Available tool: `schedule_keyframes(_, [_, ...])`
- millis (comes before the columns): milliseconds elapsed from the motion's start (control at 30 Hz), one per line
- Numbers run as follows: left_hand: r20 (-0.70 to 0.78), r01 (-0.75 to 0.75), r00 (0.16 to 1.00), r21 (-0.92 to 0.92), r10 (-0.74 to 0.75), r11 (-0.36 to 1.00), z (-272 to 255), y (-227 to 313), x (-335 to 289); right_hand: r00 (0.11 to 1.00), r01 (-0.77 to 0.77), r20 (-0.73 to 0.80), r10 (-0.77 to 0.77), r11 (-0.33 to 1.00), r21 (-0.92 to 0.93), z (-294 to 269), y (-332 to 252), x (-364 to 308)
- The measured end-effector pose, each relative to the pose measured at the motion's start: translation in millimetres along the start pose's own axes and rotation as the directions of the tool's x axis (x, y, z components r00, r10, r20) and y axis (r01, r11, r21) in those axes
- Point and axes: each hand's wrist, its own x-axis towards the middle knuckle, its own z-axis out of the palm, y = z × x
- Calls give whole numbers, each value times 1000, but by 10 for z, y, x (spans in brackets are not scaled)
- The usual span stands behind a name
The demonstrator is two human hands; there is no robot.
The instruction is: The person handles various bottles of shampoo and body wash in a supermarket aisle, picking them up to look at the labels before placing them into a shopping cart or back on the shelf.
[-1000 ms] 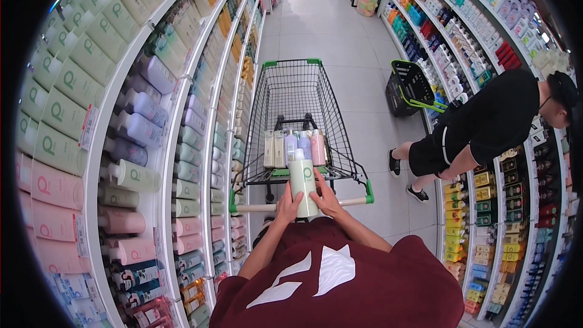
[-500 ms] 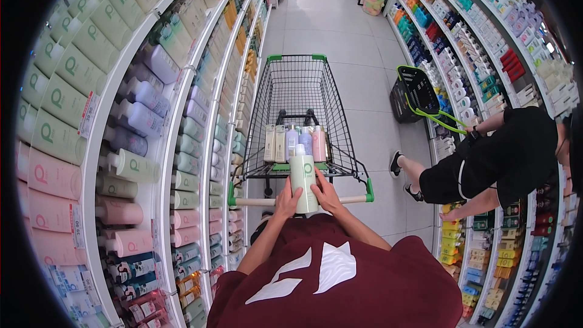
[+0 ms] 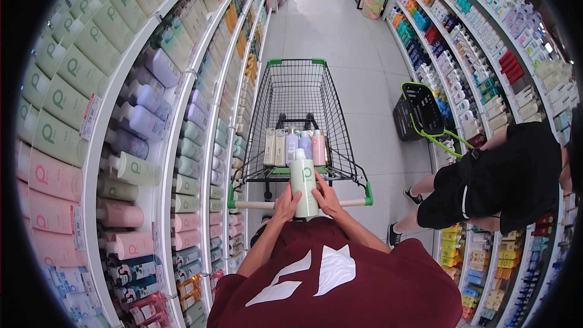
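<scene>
Between my two hands is a pale green bottle (image 3: 303, 185) with a whitish top, upright and slightly tilted, in front of my body. My left hand (image 3: 286, 202) wraps its left side and my right hand (image 3: 328, 197) its right side. Just beyond it stands a black wire shopping cart (image 3: 297, 91) with green corners and a beige handle (image 3: 255, 205). At the cart's near end, several bottles stand in a row: cream ones (image 3: 274, 147), purple ones (image 3: 292, 143) and a pink one (image 3: 319, 147).
Shelves of green, purple and pink bottles (image 3: 130, 167) line my left. On the right, a person in black (image 3: 492, 182) stands beside shelves of smaller goods (image 3: 467, 73), near a black basket with a green handle (image 3: 419, 112). Grey tiled floor (image 3: 331, 12) runs ahead.
The person on the right has stepped and turned, and the outstretched hand near the lower shelf is out of sight. The basket sits slightly lower in view. My grip on the bottle is unchanged.
</scene>
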Motion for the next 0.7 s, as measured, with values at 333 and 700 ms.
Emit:
schedule_keyframes(333, [-50, -92, 995, -153, 85, 984, -45, -7, 24, 999, 29, -21, -28, 998, 49, 58, 81, 29])
schedule_keyframes(700, [-15, -65, 998, -154, 63, 986, -75, -33, 34, 1000, 3, -2, -3, 1000, 28, 56, 60, 43])
